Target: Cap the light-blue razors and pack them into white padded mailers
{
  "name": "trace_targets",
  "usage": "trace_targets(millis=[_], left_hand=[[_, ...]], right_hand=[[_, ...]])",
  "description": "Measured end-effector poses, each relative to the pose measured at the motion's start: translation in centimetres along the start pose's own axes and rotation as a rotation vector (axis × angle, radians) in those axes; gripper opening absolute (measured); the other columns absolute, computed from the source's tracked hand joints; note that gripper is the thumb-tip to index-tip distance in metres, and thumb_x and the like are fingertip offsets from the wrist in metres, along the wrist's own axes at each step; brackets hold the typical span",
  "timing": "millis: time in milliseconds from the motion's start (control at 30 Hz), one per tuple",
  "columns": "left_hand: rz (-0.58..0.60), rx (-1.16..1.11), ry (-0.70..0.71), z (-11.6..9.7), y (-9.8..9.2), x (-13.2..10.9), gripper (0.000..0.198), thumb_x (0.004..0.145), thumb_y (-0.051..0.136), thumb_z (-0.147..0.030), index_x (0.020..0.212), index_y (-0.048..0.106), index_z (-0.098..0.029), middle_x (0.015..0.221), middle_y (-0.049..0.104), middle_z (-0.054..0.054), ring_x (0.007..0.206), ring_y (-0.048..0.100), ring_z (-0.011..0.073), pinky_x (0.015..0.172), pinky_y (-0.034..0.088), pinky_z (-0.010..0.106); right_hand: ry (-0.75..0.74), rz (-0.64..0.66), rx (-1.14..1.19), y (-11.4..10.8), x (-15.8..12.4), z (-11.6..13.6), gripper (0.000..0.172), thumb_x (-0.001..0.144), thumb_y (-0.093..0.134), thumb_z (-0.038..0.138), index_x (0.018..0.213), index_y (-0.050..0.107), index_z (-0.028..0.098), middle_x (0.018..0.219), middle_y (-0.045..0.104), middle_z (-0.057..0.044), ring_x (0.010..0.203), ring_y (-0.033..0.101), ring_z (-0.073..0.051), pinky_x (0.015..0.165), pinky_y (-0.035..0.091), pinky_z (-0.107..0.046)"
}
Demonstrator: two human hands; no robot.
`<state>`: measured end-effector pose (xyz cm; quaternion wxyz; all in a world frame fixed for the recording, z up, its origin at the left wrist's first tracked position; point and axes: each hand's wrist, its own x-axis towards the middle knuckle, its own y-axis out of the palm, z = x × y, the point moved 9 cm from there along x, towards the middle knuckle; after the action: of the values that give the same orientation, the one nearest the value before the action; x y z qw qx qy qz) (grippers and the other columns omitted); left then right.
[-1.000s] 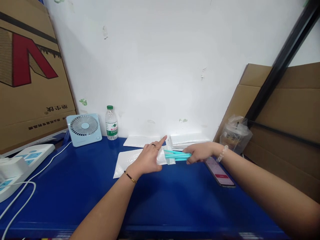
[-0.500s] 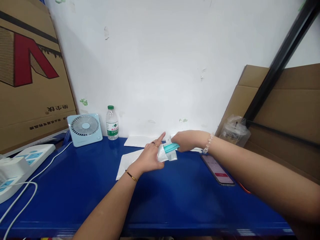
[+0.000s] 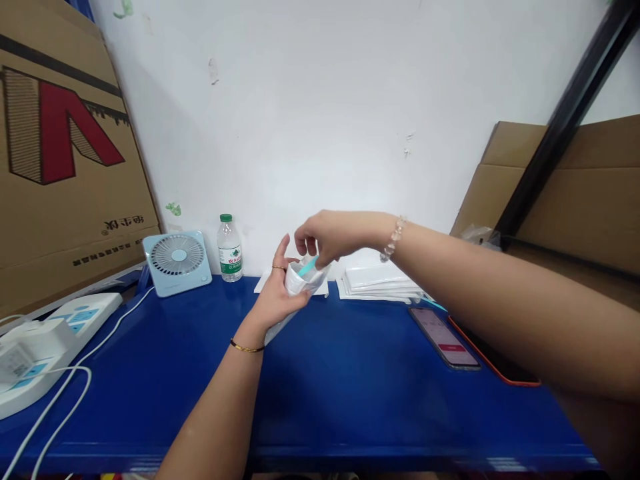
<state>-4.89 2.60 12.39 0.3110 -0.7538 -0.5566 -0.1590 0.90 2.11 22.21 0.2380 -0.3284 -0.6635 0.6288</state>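
My left hand (image 3: 278, 293) is closed round a clear plastic pouch (image 3: 295, 288), held upright above the blue table (image 3: 350, 393). My right hand (image 3: 327, 237) reaches over from the right and pinches teal sticks (image 3: 308, 267) that stand in the pouch's open mouth. Only the tips of the sticks show above the pouch. A gold bracelet is on my left wrist, a bead bracelet on my right.
A stack of white pouches (image 3: 380, 283) lies at the back by the wall. Two phones (image 3: 445, 337) lie to the right. A small blue fan (image 3: 177, 262), a water bottle (image 3: 229, 248) and a white power strip (image 3: 50, 340) stand left. Cardboard boxes (image 3: 60, 153) flank both sides.
The teal sticks have gone from lying level, half out of the pouch, to almost fully inside it. Both hands have lifted off the table and tipped the pouch upright.
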Motion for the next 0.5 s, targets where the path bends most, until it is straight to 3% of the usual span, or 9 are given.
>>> trace_targets(millis=[133, 300, 400, 500], left_hand=[[-0.058, -0.226, 0.029, 0.1, -1.2, 0.0, 0.101, 0.071, 0.068, -0.031, 0.143, -0.003, -0.034, 0.112, 0.052, 0.004, 0.095, 0.056, 0.02, 0.086, 0.044, 0.037], [-0.092, -0.439, 0.021, 0.9, -0.9, -0.3, 0.098, 0.065, 0.075, -0.03, 0.142, 0.015, -0.034, 0.129, 0.048, 0.007, 0.11, 0.052, 0.0263, 0.094, 0.041, 0.04], [-0.119, -0.483, -0.002, 1.3, -0.9, -0.4, 0.093, 0.063, 0.076, -0.03, 0.14, 0.025, -0.03, 0.134, 0.046, 0.007, 0.119, 0.046, 0.0291, 0.1, 0.037, 0.041], [-0.137, -0.537, 0.009, 0.9, -1.2, -0.3, 0.096, 0.061, 0.077, -0.028, 0.141, 0.024, -0.03, 0.136, 0.044, 0.008, 0.124, 0.042, 0.0293, 0.104, 0.032, 0.041]], right_hand=[[-0.028, 0.069, 0.006, -1.5, 1.7, 1.5, 0.027, 0.065, 0.069, 0.012, 0.092, 0.067, 0.013, 0.081, 0.064, 0.001, 0.076, 0.061, -0.015, 0.071, 0.044, -0.028], [-0.063, 0.12, 0.065, -2.2, 3.0, 3.6, 0.008, 0.06, 0.073, 0.009, 0.066, 0.071, 0.014, 0.061, 0.061, 0.002, 0.08, 0.06, -0.02, 0.073, 0.044, -0.031], [-0.148, 0.143, 0.135, -1.9, 2.8, 4.5, 0.008, 0.065, 0.073, 0.021, 0.071, 0.072, 0.015, 0.063, 0.063, 0.003, 0.078, 0.06, -0.017, 0.074, 0.044, -0.029], [-0.217, 0.13, 0.233, -1.9, 1.6, 4.0, 0.021, 0.073, 0.067, 0.035, 0.081, 0.072, 0.016, 0.077, 0.067, 0.0, 0.081, 0.059, -0.015, 0.077, 0.043, -0.027]])
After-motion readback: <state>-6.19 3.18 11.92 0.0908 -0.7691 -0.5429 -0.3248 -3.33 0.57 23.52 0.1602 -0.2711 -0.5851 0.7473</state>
